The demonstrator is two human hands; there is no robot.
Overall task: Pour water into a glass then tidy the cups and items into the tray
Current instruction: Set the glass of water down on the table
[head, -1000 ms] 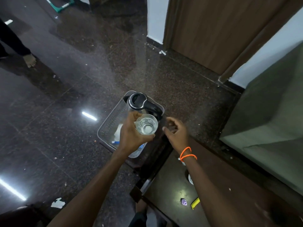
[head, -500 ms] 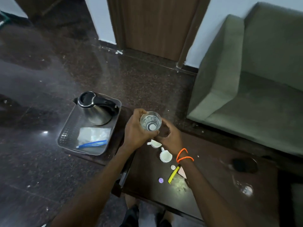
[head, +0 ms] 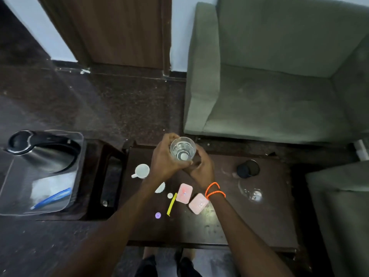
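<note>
No writing can be read. A glass (head: 182, 149) of water is held above the table (head: 269, 216) by both hands (head: 166, 159) (head: 201, 166), beside a white cup (head: 142, 170); the tray (head: 78, 156) sits far left.

Bare forearms; orange cord bracelets (head: 215, 190) on right wrist; dark trousers (head: 167, 266).

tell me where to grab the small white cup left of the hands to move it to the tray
Take the white cup by its little handle, which sticks out toward the tray side at lower left, or pinch the open rim from above. It stands upright with bare table around it, so the left hand could probably reach it directly.
</note>
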